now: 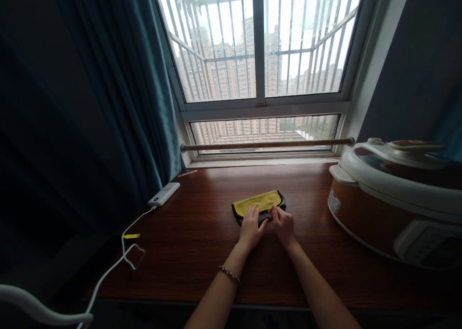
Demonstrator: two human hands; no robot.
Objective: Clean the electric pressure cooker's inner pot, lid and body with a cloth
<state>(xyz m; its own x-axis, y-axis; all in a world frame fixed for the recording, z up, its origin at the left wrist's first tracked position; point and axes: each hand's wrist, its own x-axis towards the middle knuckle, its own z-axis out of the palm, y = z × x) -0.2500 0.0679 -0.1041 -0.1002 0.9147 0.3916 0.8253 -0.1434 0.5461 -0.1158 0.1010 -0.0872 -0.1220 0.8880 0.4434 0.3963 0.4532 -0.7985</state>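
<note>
A folded cloth (258, 202), yellow on top with black edging and a grey side showing at the front and right, lies on the brown wooden table. Resting on its front part is my left hand (250, 230), fingers stretched out flat and thumb pointing toward the right hand. My right hand (283, 225) is closed in a pinch at the cloth's front right edge. The tips of its fingers partly cover what they grip there. A braided bracelet (229, 273) circles my left wrist.
A large orange and white electric cooker (378, 213) stands on the right of the table (202, 252). At the left lie a white power strip (164, 194), its white cable (104, 276) and a yellow tag (132, 236). A blue curtain (133, 78) hangs beside the barred window.
</note>
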